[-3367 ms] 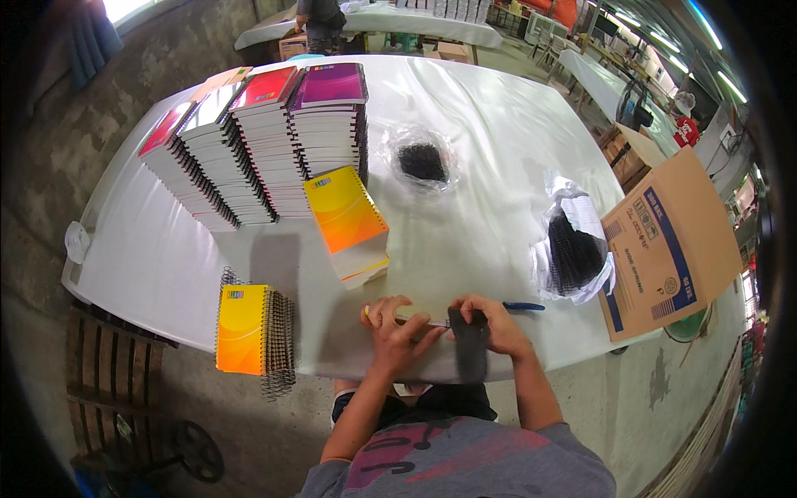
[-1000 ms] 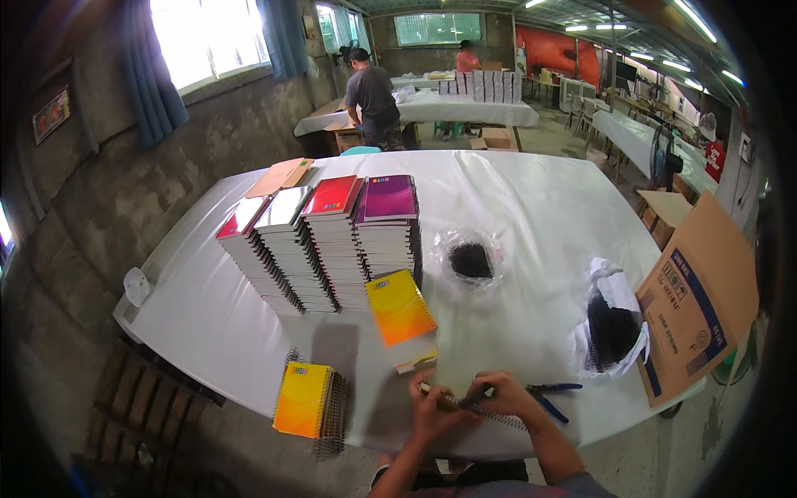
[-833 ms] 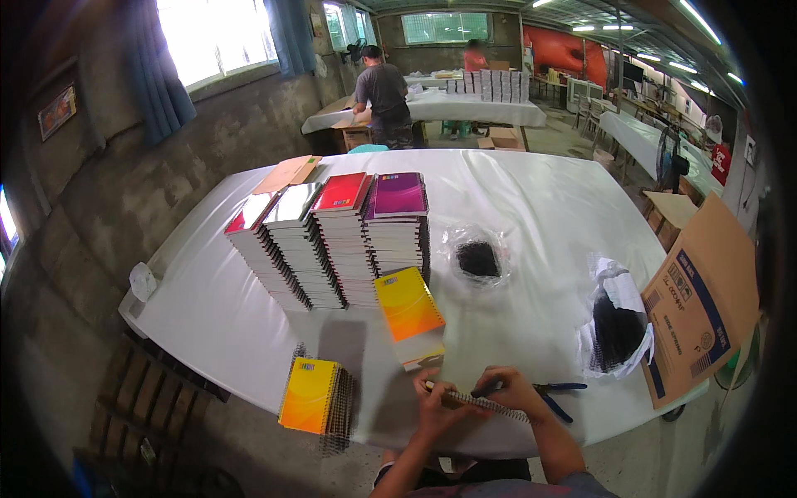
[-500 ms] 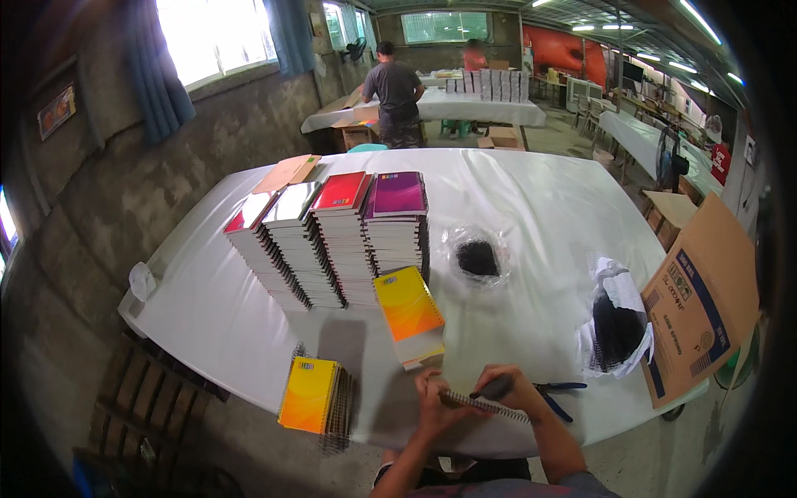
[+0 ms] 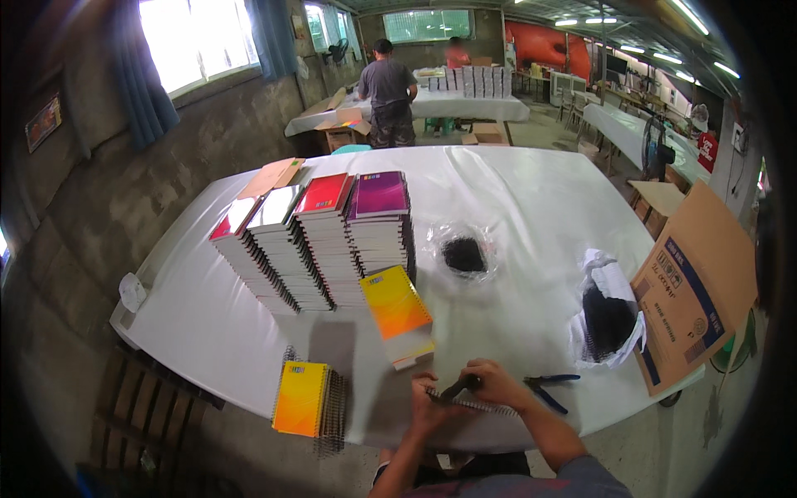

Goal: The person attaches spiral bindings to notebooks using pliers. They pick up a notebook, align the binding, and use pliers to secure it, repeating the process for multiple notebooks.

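Observation:
At the table's near edge, my left hand (image 5: pixel 424 408) grips a spiral notebook (image 5: pixel 452 419), held with its wire-bound edge up. The wire coil (image 5: pixel 491 407) runs along that edge toward my right forearm. My right hand (image 5: pixel 491 382) is closed round a dark tool (image 5: pixel 458 388), whose far end rests at the coil near my left fingers; its exact kind is unclear. Pliers with dark blue handles (image 5: pixel 548 392) lie just right of my right wrist. Yellow-orange notebooks (image 5: pixel 397 305) lie beyond my left hand, and another pile of yellow notebooks (image 5: pixel 300 400) sits at the front left edge.
Tall stacks of spiral notebooks (image 5: pixel 378 199) stand at the back left. A clear plastic bag with black contents (image 5: pixel 462 255) lies mid-table. Right of it are a white bag with black contents (image 5: pixel 608 322) and an open cardboard box (image 5: pixel 693 290). Two people work at a far table.
My right hand has shifted the dark tool leftward along the coil, closer to my left hand. The whole view has turned slightly to the right.

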Demonstrator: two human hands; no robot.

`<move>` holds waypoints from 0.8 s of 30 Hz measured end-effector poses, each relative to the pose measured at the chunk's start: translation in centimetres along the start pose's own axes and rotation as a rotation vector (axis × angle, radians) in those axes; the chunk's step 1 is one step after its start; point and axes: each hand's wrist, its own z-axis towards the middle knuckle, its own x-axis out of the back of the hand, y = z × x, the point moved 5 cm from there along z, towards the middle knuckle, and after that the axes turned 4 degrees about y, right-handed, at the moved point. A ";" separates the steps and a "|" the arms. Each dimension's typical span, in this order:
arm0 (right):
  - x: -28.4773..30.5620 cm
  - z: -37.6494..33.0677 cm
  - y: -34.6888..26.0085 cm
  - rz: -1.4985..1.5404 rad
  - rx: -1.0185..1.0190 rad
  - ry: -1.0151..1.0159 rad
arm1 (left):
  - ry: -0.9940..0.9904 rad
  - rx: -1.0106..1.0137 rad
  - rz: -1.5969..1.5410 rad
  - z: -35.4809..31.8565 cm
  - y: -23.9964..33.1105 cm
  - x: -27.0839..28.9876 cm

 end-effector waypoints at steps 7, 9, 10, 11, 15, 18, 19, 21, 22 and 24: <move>-1.4 0.0 0.7 0.112 0.036 -0.087 | 0.029 -0.123 -0.085 0.3 0.8 -0.2; -0.9 0.1 1.6 -0.067 0.087 -0.003 | 0.039 -0.094 -0.055 -0.1 0.0 -0.2; -0.6 0.3 1.4 0.110 0.008 0.029 | 0.051 -0.077 -0.042 -0.1 0.0 -0.2; -0.3 0.3 1.0 0.288 -0.071 0.060 | 0.053 -0.096 -0.027 0.1 0.2 -0.1; -2.1 0.4 0.7 0.248 0.021 -0.105 | 0.028 -0.067 -0.008 0.1 1.0 -0.1; -1.7 0.5 0.8 0.137 0.027 -0.077 | 0.035 -0.022 0.001 0.0 0.6 0.0; -1.2 0.8 0.1 0.120 0.065 -0.050 | 0.041 -0.017 0.007 0.0 0.4 0.0; -0.9 1.2 -2.1 0.225 0.080 -0.072 | 0.057 -0.046 0.018 0.0 0.0 -0.1; -0.9 1.1 -2.7 0.283 0.078 -0.076 | 0.054 -0.055 0.024 0.0 0.6 0.0; -1.9 0.7 -0.7 0.189 -0.016 -0.114 | -0.006 -0.186 0.313 0.2 2.4 0.0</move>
